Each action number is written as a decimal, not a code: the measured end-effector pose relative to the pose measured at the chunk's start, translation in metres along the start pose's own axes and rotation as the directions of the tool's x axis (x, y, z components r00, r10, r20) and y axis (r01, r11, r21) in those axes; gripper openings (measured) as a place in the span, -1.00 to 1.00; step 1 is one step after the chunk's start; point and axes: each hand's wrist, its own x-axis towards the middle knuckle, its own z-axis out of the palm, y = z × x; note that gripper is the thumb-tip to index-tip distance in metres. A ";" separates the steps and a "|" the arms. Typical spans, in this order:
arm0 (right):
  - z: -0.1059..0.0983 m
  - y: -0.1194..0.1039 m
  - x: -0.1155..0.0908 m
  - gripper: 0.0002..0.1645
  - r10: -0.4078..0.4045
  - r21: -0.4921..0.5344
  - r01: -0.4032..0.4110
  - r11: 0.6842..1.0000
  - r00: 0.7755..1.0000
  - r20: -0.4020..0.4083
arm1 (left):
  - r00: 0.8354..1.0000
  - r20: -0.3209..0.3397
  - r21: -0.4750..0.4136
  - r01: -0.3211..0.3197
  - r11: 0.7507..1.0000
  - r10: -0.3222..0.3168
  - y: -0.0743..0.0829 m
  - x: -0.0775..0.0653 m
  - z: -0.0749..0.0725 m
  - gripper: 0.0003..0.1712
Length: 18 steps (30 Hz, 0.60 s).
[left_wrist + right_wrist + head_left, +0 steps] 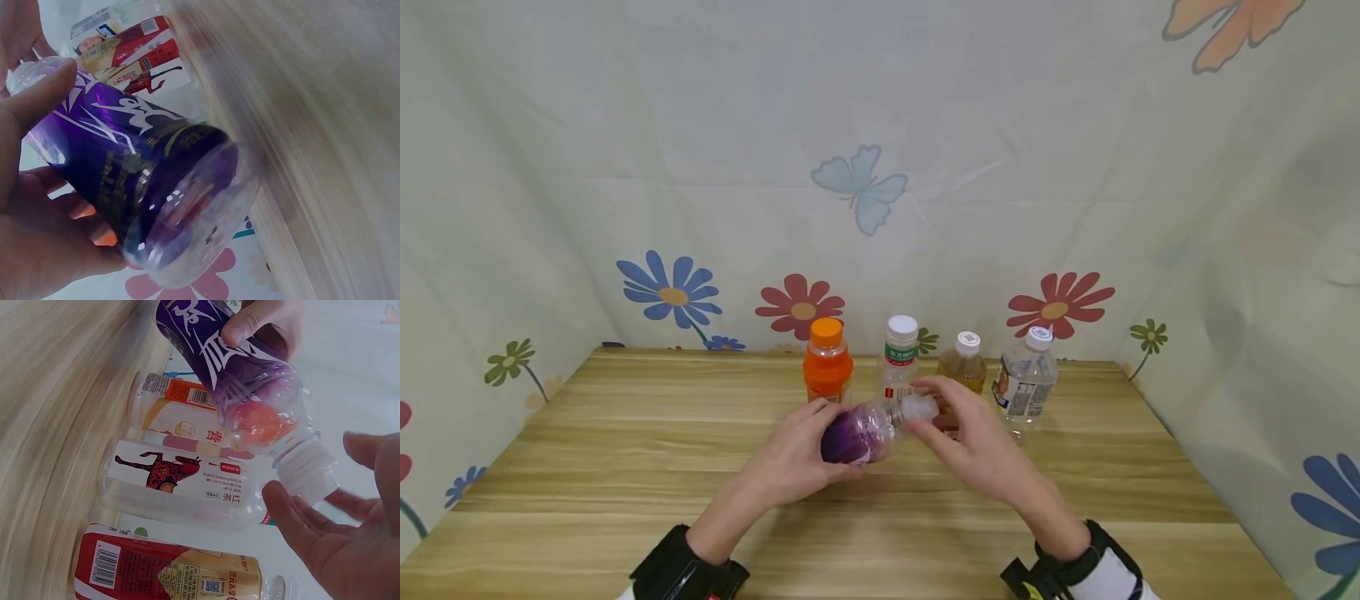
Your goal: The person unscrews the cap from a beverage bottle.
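Observation:
My left hand (pixel 797 450) grips a clear bottle with a purple label (pixel 857 433), thumb over one side and fingers under the other. The bottle is tilted, its base toward the left palm and its white cap (pixel 306 472) toward the right hand. My right hand (pixel 977 442) is spread around that cap. In the right wrist view one fingertip meets the cap's edge, while the upper digit stands off it by a small gap. Behind the hands is a clear bottle with a white cap and green neck band (pixel 901 350); the purple bottle partly covers it.
An orange-capped bottle (pixel 827 362) stands behind the left hand. Right of the middle are a white-capped bottle with amber-looking contents (pixel 964 367) and a clear labelled bottle (pixel 1026 379). The wooden table (pixel 662 417) ends at a flowered cloth backdrop (pixel 737 167).

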 end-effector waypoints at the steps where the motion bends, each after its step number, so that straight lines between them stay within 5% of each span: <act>1: 0.000 0.000 0.000 -0.54 0.028 -0.001 -0.028 1.000 1.000 -0.009 | 1.000 -0.002 0.006 0.000 1.000 0.000 0.000 0.000 0.000 -0.14; 8: -0.002 -0.002 -0.001 -0.53 0.198 -0.034 -0.200 0.979 0.979 -0.041 | 1.000 -0.021 0.023 -0.002 1.000 0.002 0.001 0.001 0.002 -0.13; 18: -0.004 -0.008 -0.002 -0.66 0.175 -0.015 -0.177 0.984 0.981 -0.081 | 0.997 -0.072 0.004 0.006 1.000 -0.006 0.005 0.002 0.001 -0.13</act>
